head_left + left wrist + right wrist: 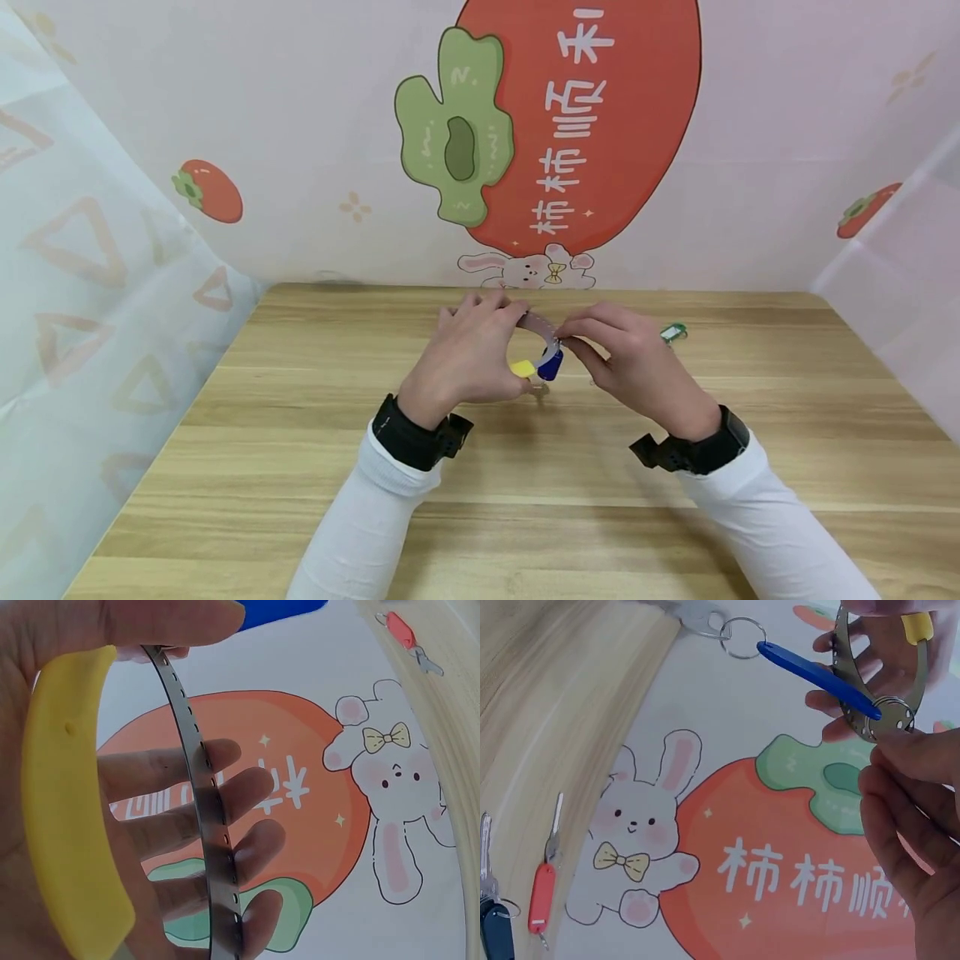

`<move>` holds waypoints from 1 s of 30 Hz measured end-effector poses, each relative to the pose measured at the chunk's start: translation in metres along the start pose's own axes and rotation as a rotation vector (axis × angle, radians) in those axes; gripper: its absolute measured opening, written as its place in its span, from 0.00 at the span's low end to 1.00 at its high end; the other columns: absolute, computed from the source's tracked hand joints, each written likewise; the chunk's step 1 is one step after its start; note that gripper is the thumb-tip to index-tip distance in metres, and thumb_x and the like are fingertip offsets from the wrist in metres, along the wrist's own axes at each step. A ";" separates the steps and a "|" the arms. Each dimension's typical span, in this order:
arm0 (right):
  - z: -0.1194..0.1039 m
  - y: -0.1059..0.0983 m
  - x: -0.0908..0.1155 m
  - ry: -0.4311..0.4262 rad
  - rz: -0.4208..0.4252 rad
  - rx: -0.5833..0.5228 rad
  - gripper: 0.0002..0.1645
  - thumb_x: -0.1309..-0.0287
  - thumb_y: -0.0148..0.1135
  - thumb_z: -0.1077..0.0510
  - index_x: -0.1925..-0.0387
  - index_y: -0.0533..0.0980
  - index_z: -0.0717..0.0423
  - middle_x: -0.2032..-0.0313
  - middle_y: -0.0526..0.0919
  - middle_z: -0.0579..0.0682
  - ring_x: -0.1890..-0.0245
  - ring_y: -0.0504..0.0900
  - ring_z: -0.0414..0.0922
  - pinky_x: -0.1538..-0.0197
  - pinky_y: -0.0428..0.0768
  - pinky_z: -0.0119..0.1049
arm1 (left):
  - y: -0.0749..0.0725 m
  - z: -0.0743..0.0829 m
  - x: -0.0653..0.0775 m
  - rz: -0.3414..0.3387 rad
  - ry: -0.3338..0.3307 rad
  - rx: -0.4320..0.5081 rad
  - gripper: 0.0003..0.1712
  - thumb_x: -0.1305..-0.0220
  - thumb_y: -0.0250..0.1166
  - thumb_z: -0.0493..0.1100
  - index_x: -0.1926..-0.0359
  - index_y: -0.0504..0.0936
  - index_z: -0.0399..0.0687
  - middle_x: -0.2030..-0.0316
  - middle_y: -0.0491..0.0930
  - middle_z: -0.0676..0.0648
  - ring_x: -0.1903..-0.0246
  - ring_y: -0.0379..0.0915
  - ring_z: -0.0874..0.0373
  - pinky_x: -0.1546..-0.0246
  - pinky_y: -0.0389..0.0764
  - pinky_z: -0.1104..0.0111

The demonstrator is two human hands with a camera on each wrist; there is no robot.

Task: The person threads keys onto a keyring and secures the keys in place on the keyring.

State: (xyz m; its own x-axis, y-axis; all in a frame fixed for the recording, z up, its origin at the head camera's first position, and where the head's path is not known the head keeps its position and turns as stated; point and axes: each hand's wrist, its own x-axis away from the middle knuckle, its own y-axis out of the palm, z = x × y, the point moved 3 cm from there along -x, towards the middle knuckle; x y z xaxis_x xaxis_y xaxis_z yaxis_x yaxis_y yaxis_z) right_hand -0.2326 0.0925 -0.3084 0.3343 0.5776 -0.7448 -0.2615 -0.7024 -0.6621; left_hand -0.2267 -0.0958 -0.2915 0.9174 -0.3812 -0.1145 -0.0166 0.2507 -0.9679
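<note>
My left hand (pixel 468 350) holds up a curved metal band (pixel 538 325) pierced by a row of small holes. Its yellow grip (pixel 67 802) lies against the palm in the left wrist view, and the fingers reach around behind the band. At the band's near right side, my right hand (pixel 633 358) pinches a small split ring (pixel 891 712) between thumb and fingertips. From that ring runs a blue key tag (pixel 817 675). A second ring (pixel 742 637) at the tag's other end carries a metal key (pixel 697 616). Both hands are above the wooden table.
A green key tag (pixel 673 332) lies on the wooden table (pixel 525 533) beyond the right hand. Nearby, a red key tag (pixel 541 896) has a key attached, and a dark tag (pixel 495 930) lies beside it. A printed backdrop (pixel 300 100) stands behind the table.
</note>
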 end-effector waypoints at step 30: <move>0.005 0.002 0.004 0.380 0.015 -0.272 0.12 0.51 0.73 0.76 0.67 0.86 0.59 0.67 0.89 0.46 0.68 0.86 0.39 0.62 0.82 0.27 | -0.004 0.002 0.002 0.103 0.092 -0.061 0.50 0.63 0.84 0.49 0.34 0.74 0.57 0.40 0.74 0.52 0.38 0.64 0.46 0.40 0.66 0.44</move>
State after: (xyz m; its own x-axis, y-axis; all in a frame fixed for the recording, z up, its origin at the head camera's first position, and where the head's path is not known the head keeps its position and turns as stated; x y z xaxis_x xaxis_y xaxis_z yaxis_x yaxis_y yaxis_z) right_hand -0.2363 0.0955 -0.3133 0.6538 0.4091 -0.6366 -0.0384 -0.8222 -0.5678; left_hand -0.2243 -0.0955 -0.2872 0.8693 -0.4371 -0.2308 -0.1350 0.2392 -0.9615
